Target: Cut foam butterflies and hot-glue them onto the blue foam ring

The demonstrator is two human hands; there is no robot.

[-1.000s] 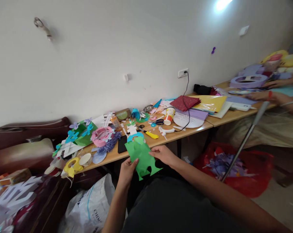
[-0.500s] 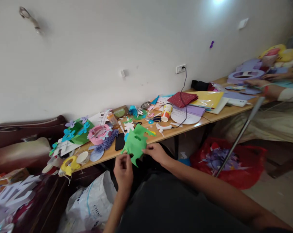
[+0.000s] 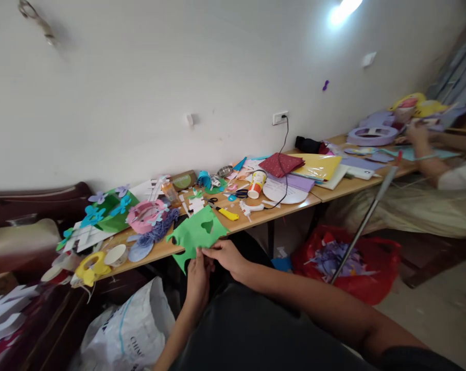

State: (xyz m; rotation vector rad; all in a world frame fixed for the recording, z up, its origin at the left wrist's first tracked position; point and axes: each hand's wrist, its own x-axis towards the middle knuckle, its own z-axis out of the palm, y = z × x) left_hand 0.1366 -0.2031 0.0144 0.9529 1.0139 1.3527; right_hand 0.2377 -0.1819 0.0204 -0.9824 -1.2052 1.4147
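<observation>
A green sheet (image 3: pixel 196 232) with cut-out holes and ragged edges hangs in front of the table's near edge. My left hand (image 3: pixel 197 273) pinches its lower edge. Close beside it, my right hand (image 3: pixel 227 257) grips the same edge, fingers pressed together. Just behind the sheet on the table lie a yellow-handled cutter (image 3: pixel 228 213), dark scissors (image 3: pixel 212 204) and a white paper cut-out (image 3: pixel 196 204). A white glue gun (image 3: pixel 251 208) rests to their right, near a patterned paper cup (image 3: pixel 257 184).
Pink ring (image 3: pixel 147 215), yellow ring (image 3: pixel 92 268) and white cup (image 3: pixel 116 255) stand on the table (image 3: pixel 155 257) at left. A red bag (image 3: pixel 379 273) and metal pole (image 3: pixel 366 219) are right. Another person's hand (image 3: pixel 418 134) is far right.
The green sheet has turned and spread out, uncovering the cutter. My right hand has moved left, next to my left hand. The other person's hand has risen. The view has shifted.
</observation>
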